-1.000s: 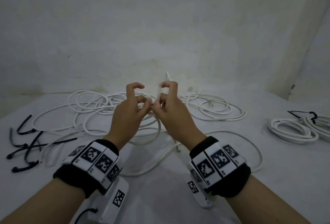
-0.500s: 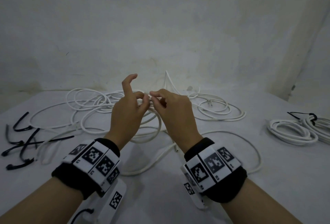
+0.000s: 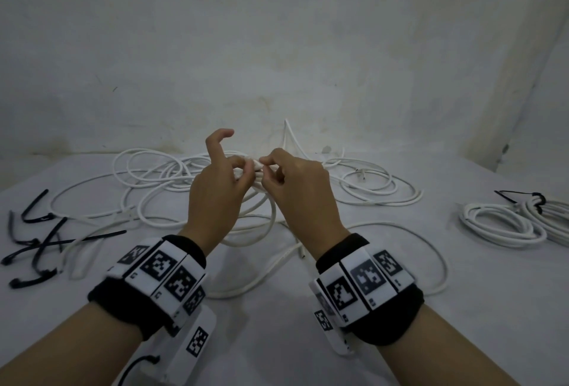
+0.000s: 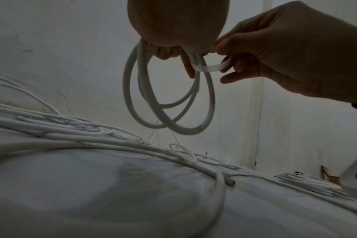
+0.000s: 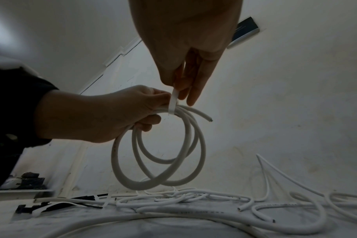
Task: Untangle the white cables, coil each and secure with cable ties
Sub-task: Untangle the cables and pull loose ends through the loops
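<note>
Coiled white cable [image 5: 159, 154] hangs above the table [image 3: 431, 308]: our left hand [image 3: 215, 194] grips its top, our right hand [image 3: 303, 191] pinches a white tie [image 5: 172, 103] at its 12 o'clock.

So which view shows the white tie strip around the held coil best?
Right wrist: the white tie strip crosses the coil unobstructed. Left wrist shows it bowed between the hands. Head: knuckles hide it.

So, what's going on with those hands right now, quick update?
Left hand grips small white cable coil, held above table. Right hand pinches white tie strip at coil's top. Tangled cables wait below; nothing blocking.
</note>
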The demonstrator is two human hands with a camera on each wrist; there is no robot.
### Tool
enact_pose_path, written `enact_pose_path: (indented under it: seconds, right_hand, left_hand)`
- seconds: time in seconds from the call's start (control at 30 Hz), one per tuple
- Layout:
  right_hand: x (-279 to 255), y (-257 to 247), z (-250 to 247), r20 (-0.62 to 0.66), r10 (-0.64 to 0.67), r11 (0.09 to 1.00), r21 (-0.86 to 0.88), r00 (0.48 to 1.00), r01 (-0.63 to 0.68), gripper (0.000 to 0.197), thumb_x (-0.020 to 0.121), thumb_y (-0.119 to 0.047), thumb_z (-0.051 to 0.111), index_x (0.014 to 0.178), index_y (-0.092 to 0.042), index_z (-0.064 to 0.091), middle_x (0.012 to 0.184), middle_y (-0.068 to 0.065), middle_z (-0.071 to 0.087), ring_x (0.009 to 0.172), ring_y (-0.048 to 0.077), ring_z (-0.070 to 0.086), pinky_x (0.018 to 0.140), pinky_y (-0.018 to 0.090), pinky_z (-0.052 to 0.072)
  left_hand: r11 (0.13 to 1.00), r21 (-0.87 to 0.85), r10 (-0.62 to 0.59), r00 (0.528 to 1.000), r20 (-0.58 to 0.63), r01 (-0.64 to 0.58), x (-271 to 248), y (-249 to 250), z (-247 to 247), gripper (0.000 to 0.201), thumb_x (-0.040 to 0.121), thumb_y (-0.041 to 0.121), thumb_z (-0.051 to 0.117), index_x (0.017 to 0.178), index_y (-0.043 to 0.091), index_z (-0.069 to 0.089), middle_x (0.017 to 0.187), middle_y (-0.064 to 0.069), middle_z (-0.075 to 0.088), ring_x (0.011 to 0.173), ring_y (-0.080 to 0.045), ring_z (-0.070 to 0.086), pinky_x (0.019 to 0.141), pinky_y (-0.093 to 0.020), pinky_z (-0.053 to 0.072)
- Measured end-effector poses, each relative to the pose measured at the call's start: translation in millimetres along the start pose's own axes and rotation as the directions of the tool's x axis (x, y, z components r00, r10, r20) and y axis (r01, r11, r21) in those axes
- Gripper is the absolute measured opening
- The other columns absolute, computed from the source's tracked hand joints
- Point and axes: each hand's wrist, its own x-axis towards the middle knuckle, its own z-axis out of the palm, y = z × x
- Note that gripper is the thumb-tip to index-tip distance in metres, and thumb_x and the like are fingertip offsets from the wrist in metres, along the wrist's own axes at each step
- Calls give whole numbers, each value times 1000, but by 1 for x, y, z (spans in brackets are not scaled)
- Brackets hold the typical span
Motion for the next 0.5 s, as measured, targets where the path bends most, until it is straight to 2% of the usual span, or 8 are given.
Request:
enact_pose_path:
  seconds: [0.07, 0.13, 0.2, 0.27, 0.33, 0.37, 0.43, 0.5]
  right_hand:
    - [0, -1, 0, -2, -12, 1000, -14, 1000, 12, 10, 79, -14, 63, 81, -5, 67, 57, 5, 65, 48, 20, 59, 48, 24, 44]
    - [0, -1, -1, 4, -22, 1000, -17, 1000, 22, 9, 79, -14, 62, 79, -5, 66, 55, 3, 63, 45, 19, 57, 47, 22, 41]
    - [0, -2, -1, 2, -43, 999, -28, 999, 43, 9, 79, -14, 61, 75, -6, 64, 54, 2, 61, 43, 18, 54, 45, 20, 38]
    - [0, -3, 0, 0, -61, 997, -46, 998, 60, 10, 78, -13, 61, 72, -6, 61, 53, 2, 60, 41, 17, 52, 46, 18, 32]
    - [0, -3, 0, 0, -69, 996, -59, 998, 69, 10, 78, -12, 61, 70, -6, 59, 53, 2, 60, 40, 18, 51, 46, 18, 29]
    - [-1, -3, 0, 2, -73, 995, -71, 997, 73, 11, 78, -13, 60, 71, -6, 59, 52, 2, 60, 40, 18, 51, 46, 18, 28]
    - [0, -3, 0, 7, -77, 992, -95, 997, 77, 12, 77, -16, 59, 71, -5, 60, 51, 3, 59, 39, 18, 51, 46, 18, 28]
    - [0, -3, -1, 13, -72, 992, -104, 997, 73, 15, 76, -19, 58, 70, -5, 60, 50, 3, 57, 38, 19, 50, 45, 18, 28]
  left_hand:
    - [1000, 0, -11, 1000, 2, 11, 0, -1, 0, 44, 96, 21, 49, 132, 11, 28, 68, 19, 60, 61, -6, 60, 54, -27, 44]
    - [1000, 12, -15, 1000, 14, 15, -1, -2, 0, 43, 96, 22, 49, 132, 11, 28, 67, 21, 58, 59, -5, 59, 52, -24, 42]
    - [1000, 23, -18, 1000, 25, 18, 0, -4, 1, 43, 96, 21, 49, 131, 10, 28, 68, 18, 59, 55, -4, 56, 47, -17, 39]
    - [999, 30, -15, 999, 33, 14, 0, -4, 2, 42, 95, 20, 49, 131, 9, 29, 71, 14, 61, 52, -5, 54, 47, -15, 38]
    - [999, 34, -19, 999, 30, 18, 0, -4, 2, 39, 95, 20, 49, 128, 10, 32, 76, 15, 62, 51, -6, 53, 46, -15, 37]
    - [999, 30, -16, 1000, 25, 16, 0, -4, 1, 34, 95, 20, 48, 125, 12, 33, 78, 16, 62, 52, -6, 54, 46, -16, 37]
    - [1000, 19, 1, 1000, 15, -2, 0, -4, 0, 25, 96, 21, 47, 115, 24, 32, 84, 8, 67, 57, -9, 58, 49, -20, 40]
    - [1000, 15, -2, 1000, 11, 1, -1, -3, -1, 26, 96, 22, 47, 117, 23, 33, 84, 4, 68, 62, -14, 62, 54, -32, 45]
